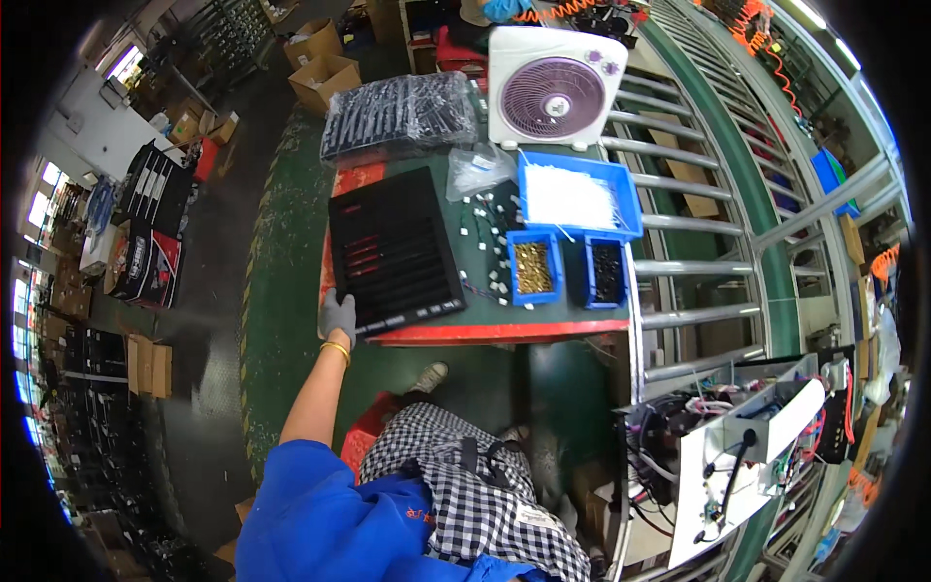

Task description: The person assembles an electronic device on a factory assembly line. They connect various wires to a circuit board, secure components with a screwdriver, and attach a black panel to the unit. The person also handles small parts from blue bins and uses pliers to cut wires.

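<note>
My left hand (337, 315), in a grey glove with a yellow band at the wrist, grips the near left corner of a flat black slotted panel (396, 238). Several red marks show in the panel's slots. It lies slightly turned on the green worktable (485, 317). Most of my fingers are hidden at the panel's edge. Just right of the panel are small wire leads with white connectors (482, 233). Behind it rests a stack of dark parts (398, 114) wrapped in clear plastic. My right hand is out of sight.
Blue bins hold white strips (572, 199), brass-coloured pieces (532, 268) and black pieces (607, 272). A white box fan (556, 92) stands at the back. Along the right runs a roller conveyor (684, 223), carrying an opened wired unit (737, 456). Cartons (325, 80) stand beyond the table.
</note>
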Demonstrator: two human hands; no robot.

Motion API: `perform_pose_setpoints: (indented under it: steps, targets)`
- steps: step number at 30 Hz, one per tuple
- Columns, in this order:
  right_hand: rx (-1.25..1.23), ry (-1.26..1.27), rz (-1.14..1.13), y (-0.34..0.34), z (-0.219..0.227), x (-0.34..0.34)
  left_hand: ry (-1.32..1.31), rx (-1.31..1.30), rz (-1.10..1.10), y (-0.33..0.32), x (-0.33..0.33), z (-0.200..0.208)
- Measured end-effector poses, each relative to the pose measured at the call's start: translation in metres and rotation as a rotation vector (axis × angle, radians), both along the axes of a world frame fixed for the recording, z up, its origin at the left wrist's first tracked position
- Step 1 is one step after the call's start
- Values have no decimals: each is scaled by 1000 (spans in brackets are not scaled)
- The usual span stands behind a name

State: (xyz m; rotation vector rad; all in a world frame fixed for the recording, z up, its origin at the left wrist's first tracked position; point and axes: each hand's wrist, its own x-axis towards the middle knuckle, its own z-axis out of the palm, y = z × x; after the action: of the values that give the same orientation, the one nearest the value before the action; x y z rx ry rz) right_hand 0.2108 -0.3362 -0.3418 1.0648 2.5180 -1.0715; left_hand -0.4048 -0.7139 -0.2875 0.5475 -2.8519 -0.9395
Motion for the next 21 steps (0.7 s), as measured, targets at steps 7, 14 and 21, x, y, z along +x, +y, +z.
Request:
perform_pose_setpoints:
  steps: [7,14,21]
  targets:
    - [-272,460,-31,-58,90,-407,-284,219,-194,-34,-24,13]
    - [199,32,337,-82,116,-633,-377,624,-214,-44,-30,29]
    - [161,-133,371,-86,121,-660,-322,911,-46,-46,-19,-11]
